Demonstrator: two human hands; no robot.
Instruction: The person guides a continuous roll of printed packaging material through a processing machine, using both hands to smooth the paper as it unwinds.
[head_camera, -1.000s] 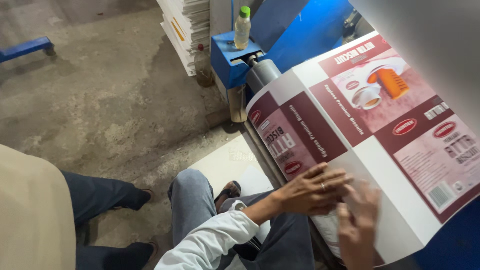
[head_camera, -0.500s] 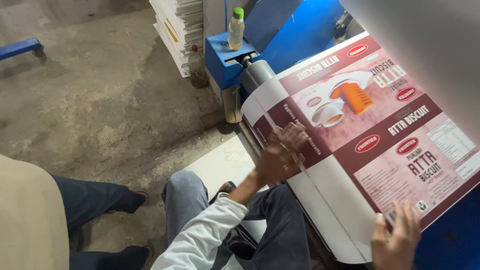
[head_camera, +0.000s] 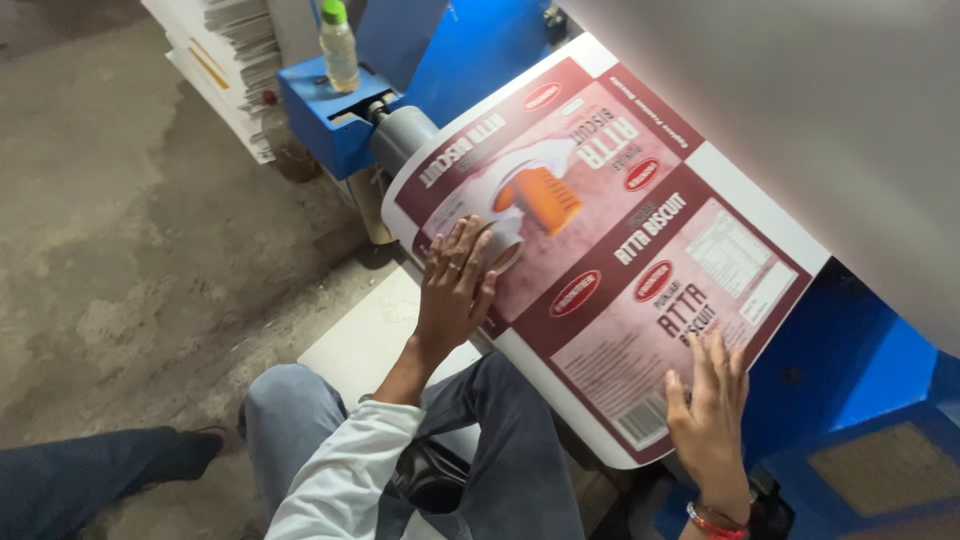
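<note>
While both hands lie open and flat on it, a printed packaging sheet drapes over a blue machine.

Nearest, at the bottom, are the person's knees in grey trousers and a pale sleeve; another person's dark trouser leg and shoe lie at the near left on the concrete floor. The right hand, with a red bangle at the wrist, rests with fingers spread on the sheet's near right corner. The left hand presses palm-down on the sheet's left edge, just beside where it curls over a grey roller. The maroon-and-white sheet slopes from the near middle up toward the far right. Farther off, a clear bottle with a green cap stands on the machine's blue block, and a stack of white sheets sits at the far left.
</note>
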